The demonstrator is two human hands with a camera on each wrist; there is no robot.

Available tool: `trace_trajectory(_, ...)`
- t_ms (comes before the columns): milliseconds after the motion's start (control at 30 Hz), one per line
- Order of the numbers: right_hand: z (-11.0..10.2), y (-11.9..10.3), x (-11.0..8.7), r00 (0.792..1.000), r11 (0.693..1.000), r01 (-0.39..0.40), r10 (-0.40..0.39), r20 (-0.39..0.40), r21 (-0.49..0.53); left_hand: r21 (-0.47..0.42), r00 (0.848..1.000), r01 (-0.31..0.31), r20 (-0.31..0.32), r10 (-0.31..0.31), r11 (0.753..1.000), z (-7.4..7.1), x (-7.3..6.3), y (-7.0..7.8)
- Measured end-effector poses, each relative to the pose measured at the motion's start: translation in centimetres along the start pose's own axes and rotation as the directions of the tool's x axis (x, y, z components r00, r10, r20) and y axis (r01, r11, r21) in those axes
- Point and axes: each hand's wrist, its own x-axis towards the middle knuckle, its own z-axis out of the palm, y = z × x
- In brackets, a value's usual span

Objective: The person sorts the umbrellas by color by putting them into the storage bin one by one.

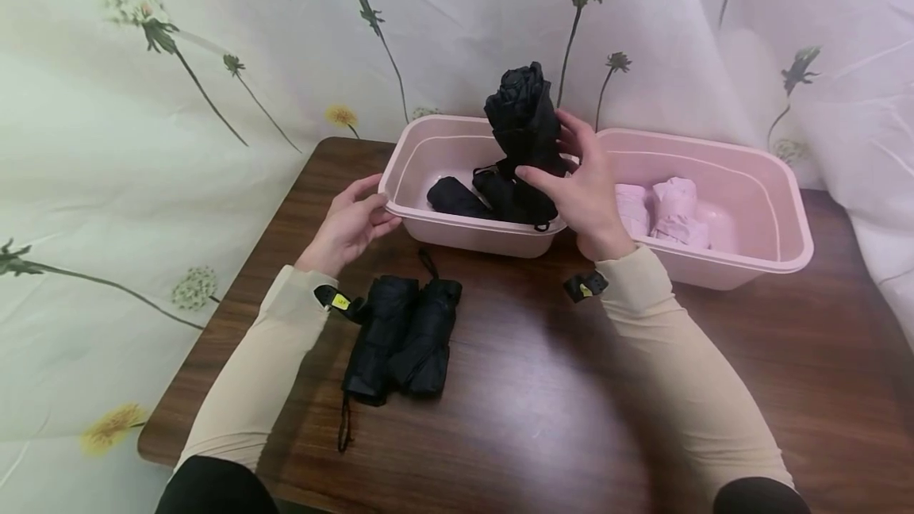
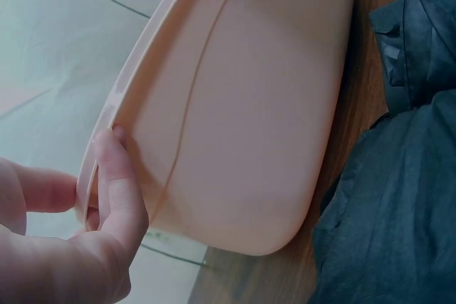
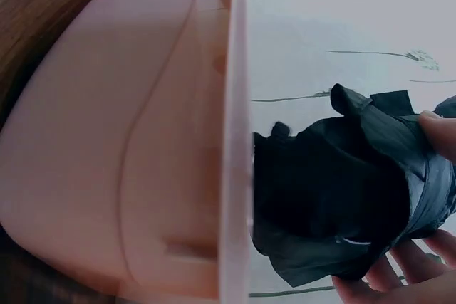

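My right hand (image 1: 589,197) holds a black folding umbrella (image 1: 524,117) upright over the left pink bin (image 1: 478,239), thumb on one side and fingers on the other. Its gathered cloth end points up; in the right wrist view loose folds of black cloth (image 3: 328,183) show beyond the rim. With thumb and fingers, my left hand (image 1: 350,222) pinches that bin's left rim (image 2: 107,115). Inside the bin lie black folded umbrellas (image 1: 455,198), partly hidden by the held one. Two more black umbrellas, a left one (image 1: 382,339) and a right one (image 1: 428,339), lie side by side on the table before it.
A second pink bin (image 1: 735,266) stands close on the right, with pink rolled cloth bundles (image 1: 674,209) in it. Both bins stand on the dark wooden table (image 1: 528,419). Behind hangs a white flower-printed cloth (image 1: 457,30).
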Motion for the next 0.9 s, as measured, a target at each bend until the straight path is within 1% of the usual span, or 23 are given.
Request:
trace_trajectory(200, 0.2, 0.4, 0.1, 0.999, 0.993, -0.026, 0.03, 0.031, -0.118, -0.01, 1.0, -0.001, 0.004, 0.001, 1.0, 0.1, 0.1, 0.0)
trace_trajectory(300, 0.3, 0.6, 0.2, 0.997, 0.986, -0.049, 0.057, 0.043, -0.16, -0.015, 1.0, -0.002, 0.002, 0.002, 1.0, 0.1, 0.2, 0.0)
trace_trajectory(400, 0.5, 0.8, 0.2, 0.997, 0.979, -0.05, 0.06, 0.044, -0.2, -0.017, 1.0, 0.0, 0.003, 0.0, 1.0, 0.1, 0.1, 0.0)
trace_trajectory(500, 0.6, 1.0, 0.2, 0.999, 0.976, -0.023, 0.03, 0.03, -0.217, -0.014, 1.0, 0.001, 0.002, -0.001, 1.0, 0.1, 0.2, 0.0)
trace_trajectory(600, 0.9, 1.2, 0.3, 1.0, 0.981, 0.003, 0.001, 0.018, -0.195, -0.004, 1.0, 0.001, 0.001, -0.001, 1.0, 0.1, 0.2, 0.0)
trace_trajectory(667, 1.1, 1.2, 0.3, 1.0, 0.98, 0.015, -0.013, 0.008, -0.2, -0.002, 1.0, 0.0, -0.001, 0.0, 1.0, 0.1, 0.2, 0.0)
trace_trajectory(833, 1.4, 0.9, 0.3, 0.998, 0.97, 0.062, -0.06, 0.013, -0.235, -0.003, 1.0, 0.001, -0.004, -0.001, 1.0, 0.2, 0.1, 0.0)
trace_trajectory(900, 1.5, 0.8, 0.2, 0.998, 0.972, 0.07, -0.066, 0.024, -0.226, -0.004, 1.0, 0.003, -0.003, -0.003, 1.0, 0.3, 0.1, 0.0)
